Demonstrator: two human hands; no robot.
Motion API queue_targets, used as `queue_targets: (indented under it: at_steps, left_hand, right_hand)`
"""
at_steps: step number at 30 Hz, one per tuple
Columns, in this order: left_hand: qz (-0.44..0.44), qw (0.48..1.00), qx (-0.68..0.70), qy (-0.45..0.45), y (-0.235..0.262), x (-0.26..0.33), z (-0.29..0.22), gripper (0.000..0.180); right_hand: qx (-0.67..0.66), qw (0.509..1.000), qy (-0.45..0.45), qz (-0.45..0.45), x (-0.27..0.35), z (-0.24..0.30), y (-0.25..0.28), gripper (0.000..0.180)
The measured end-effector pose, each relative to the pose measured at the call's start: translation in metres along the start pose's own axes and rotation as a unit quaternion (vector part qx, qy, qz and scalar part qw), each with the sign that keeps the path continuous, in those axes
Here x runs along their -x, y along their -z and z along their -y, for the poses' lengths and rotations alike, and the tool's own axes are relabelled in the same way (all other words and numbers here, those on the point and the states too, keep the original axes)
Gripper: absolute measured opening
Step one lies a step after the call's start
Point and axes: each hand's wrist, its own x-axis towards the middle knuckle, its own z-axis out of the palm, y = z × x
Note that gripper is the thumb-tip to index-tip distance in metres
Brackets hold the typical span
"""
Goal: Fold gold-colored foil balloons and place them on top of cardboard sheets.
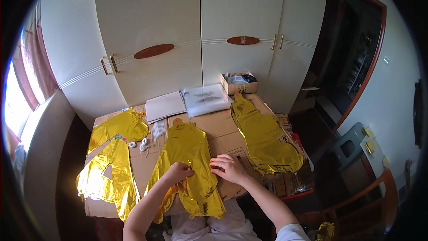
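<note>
Gold foil balloon point(189, 169) lies under left hand point(178, 172) and right hand point(228, 168).

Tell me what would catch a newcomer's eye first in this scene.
The shiny gold foil balloons stand out: the middle gold balloon lies flat on the cardboard-covered table, with the left hand and the right hand both resting on it. The right gold balloon lies on the table's right side, and crumpled gold balloons are heaped at its left. Behind stands a big white wardrobe.
</note>
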Motion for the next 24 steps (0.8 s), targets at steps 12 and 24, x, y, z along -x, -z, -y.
queue_targets:
  at_steps: [12,24]
  left_hand:
    - [0.005,0.999,-0.038,-0.016,-0.001,-0.003,-0.004,0.039]
    - [-0.006,0.997,-0.074,-0.031,-0.003,-0.005,-0.004,0.037]
  right_hand:
    - [0.031,0.998,-0.019,0.052,0.010,-0.002,0.005,0.041]
    - [0.053,0.996,-0.014,0.073,0.016,-0.001,0.008,0.045]
